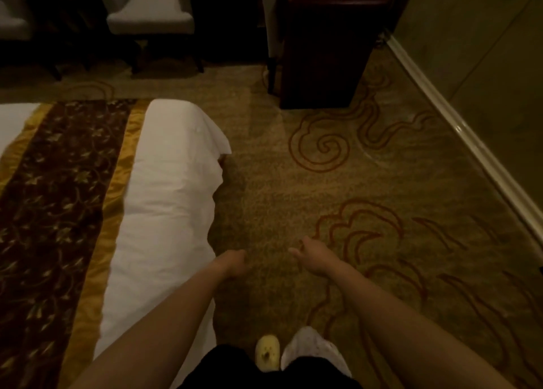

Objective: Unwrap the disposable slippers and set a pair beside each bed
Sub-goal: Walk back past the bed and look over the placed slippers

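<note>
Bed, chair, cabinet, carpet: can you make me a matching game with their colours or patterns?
Things:
1. bed
2. chair
3. cabinet
4. carpet

Looks:
A. tan with red swirls
B. white with a brown and gold runner across it
C. dark wood
D. pale grey cushions

Pairs: 1-B, 2-D, 3-C, 4-A
</note>
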`<act>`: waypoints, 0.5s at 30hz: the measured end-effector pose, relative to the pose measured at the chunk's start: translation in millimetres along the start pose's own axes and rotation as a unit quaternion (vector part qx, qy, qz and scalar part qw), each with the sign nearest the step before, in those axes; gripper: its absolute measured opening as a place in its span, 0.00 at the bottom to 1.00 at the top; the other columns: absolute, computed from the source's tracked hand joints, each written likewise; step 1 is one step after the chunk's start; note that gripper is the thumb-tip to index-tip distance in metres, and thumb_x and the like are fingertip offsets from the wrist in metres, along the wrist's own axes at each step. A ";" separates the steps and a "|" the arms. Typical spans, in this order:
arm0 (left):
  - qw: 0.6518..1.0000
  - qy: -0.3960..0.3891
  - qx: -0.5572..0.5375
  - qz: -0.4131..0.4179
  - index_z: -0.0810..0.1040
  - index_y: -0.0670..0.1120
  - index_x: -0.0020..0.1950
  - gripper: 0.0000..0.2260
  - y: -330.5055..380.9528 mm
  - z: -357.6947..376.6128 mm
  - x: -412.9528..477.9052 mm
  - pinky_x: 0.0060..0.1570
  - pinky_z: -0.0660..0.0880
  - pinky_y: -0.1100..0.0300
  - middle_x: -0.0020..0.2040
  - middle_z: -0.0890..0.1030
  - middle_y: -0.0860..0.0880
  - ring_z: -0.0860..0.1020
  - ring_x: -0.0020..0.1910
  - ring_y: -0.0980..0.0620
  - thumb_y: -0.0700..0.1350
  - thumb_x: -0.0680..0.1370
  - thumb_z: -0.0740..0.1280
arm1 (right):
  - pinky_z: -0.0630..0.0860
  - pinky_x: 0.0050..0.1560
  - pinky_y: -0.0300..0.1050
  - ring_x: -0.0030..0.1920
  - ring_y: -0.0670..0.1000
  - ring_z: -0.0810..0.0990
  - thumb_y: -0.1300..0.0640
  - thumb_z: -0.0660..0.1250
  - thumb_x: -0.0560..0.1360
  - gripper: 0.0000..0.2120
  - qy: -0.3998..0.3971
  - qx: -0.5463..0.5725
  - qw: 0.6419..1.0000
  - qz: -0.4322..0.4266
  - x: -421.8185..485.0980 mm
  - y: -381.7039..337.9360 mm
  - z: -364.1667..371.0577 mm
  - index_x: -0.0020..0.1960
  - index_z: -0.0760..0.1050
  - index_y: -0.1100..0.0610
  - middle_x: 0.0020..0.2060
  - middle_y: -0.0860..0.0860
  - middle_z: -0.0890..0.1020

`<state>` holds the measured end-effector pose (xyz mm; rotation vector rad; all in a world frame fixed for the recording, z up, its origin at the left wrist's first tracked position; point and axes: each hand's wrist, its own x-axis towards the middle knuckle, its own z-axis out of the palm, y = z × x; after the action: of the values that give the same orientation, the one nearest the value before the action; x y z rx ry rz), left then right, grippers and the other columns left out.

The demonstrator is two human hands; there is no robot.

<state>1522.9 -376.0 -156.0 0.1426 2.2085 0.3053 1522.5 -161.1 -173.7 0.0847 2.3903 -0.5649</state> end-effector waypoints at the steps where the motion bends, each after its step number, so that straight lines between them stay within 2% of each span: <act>1: 1.000 -0.002 0.000 0.001 0.65 0.42 0.71 0.21 1.0 -18.1 12.5 0.63 0.68 0.53 0.70 0.70 0.41 0.70 0.67 0.42 0.50 0.80 0.57 | 0.69 0.63 0.50 0.66 0.60 0.71 0.42 0.56 0.77 0.29 -0.005 0.001 1.000 -0.001 15.6 -3.6 -14.4 0.68 0.64 0.62 0.66 0.61 0.72; 4: 1.000 0.008 -0.005 -0.003 0.67 0.42 0.69 0.20 4.7 -72.2 54.7 0.63 0.68 0.54 0.69 0.70 0.41 0.70 0.66 0.42 0.50 0.80 0.58 | 0.68 0.63 0.49 0.67 0.60 0.70 0.42 0.56 0.78 0.29 -0.017 -0.011 1.000 -0.009 69.4 -15.5 -58.4 0.69 0.62 0.63 0.67 0.62 0.71; 8: 1.000 0.017 -0.013 -0.016 0.64 0.42 0.72 0.22 9.9 -137.7 124.1 0.66 0.67 0.53 0.71 0.68 0.40 0.69 0.69 0.42 0.50 0.80 0.57 | 0.67 0.66 0.52 0.68 0.61 0.68 0.42 0.55 0.78 0.30 -0.023 -0.039 0.998 -0.034 154.8 -29.2 -116.4 0.71 0.60 0.61 0.69 0.61 0.69; 12: 0.998 0.031 -0.031 -0.035 0.64 0.42 0.72 0.21 20.9 -216.0 191.3 0.66 0.66 0.53 0.71 0.68 0.40 0.68 0.69 0.42 0.49 0.81 0.57 | 0.70 0.64 0.53 0.65 0.61 0.71 0.43 0.56 0.78 0.27 -0.023 -0.055 0.995 -0.077 247.4 -48.8 -191.8 0.68 0.64 0.62 0.66 0.62 0.72; 15: 0.996 0.046 -0.052 -0.054 0.63 0.42 0.72 0.22 27.6 -277.9 227.3 0.66 0.67 0.52 0.72 0.67 0.41 0.68 0.69 0.43 0.49 0.81 0.57 | 0.69 0.65 0.52 0.66 0.62 0.70 0.43 0.56 0.78 0.27 -0.018 -0.094 0.990 -0.104 305.6 -70.0 -252.6 0.69 0.64 0.62 0.66 0.63 0.72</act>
<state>1163.9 -348.5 -159.8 -0.0484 2.2766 0.3732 1120.2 -144.8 -167.4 -0.2576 2.4189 -0.4288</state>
